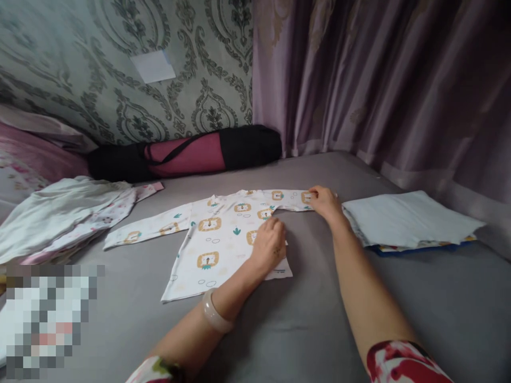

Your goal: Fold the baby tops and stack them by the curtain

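A white long-sleeved child's shirt (227,239) printed with yellow lion faces and green leaves lies spread flat, its neckline toward the wall. My left hand (271,242), with a pale bangle (215,311) on the wrist, is closed at the shirt's right side edge below the armpit. The fingertips there are partly hidden behind the hand. At the end of the right-hand sleeve (291,198), my right hand (325,203) pinches the fabric near the cuff. The other sleeve (147,226) stretches out to the left, untouched.
Folded clothes (415,218) are stacked on the grey sheet (311,330) at right. A loose heap of clothes (59,213) lies at left, with a blurred-out patch in front. A black and maroon long bag (187,154) rests along the wall; purple curtains (339,69) hang behind.
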